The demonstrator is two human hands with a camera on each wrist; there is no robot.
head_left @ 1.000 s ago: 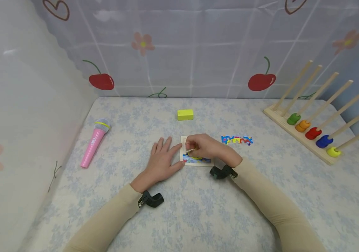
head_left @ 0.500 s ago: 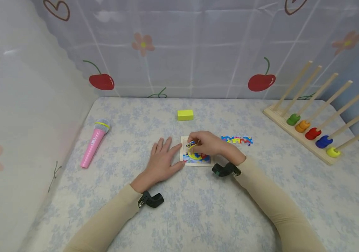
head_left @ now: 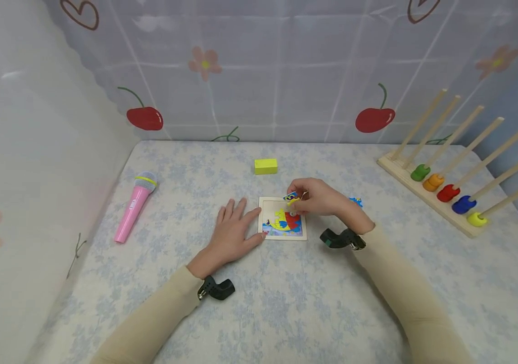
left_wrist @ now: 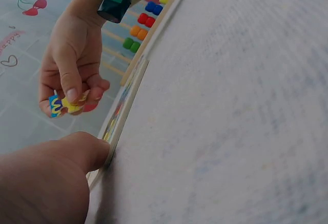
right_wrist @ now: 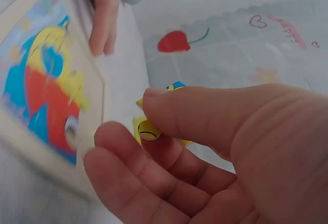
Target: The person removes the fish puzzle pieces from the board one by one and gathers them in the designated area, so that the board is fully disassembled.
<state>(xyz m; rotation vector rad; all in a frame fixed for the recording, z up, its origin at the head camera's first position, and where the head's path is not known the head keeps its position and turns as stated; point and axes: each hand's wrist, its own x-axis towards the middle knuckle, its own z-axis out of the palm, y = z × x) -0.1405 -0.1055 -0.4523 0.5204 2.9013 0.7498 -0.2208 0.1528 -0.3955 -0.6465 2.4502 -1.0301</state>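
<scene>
A small square wooden puzzle board (head_left: 270,209) lies mid-table, its lower part filled with a yellow, red and blue picture and its upper part bare wood. My left hand (head_left: 231,233) lies flat to its left with fingers spread; thumb and index finger touch the board's left edge. Above the upper right corner of the board, my right hand (head_left: 319,197) pinches a yellow and blue puzzle piece (head_left: 290,196) between thumb and fingers. The right wrist view shows that puzzle piece (right_wrist: 148,130) partly covered by the thumb. Other puzzle pieces (head_left: 356,201) lie mostly hidden behind the right hand.
A yellow block (head_left: 265,167) sits behind the board. On the left lies a pink toy microphone (head_left: 133,210). At the right stands a wooden peg rack (head_left: 427,197) with coloured beads and tall pegs. A patterned curtain (head_left: 259,71) hangs behind the table.
The right hand has lifted the puzzle piece off the board's left side and moved right to its upper right corner, uncovering the picture. The left hand has stayed in place.
</scene>
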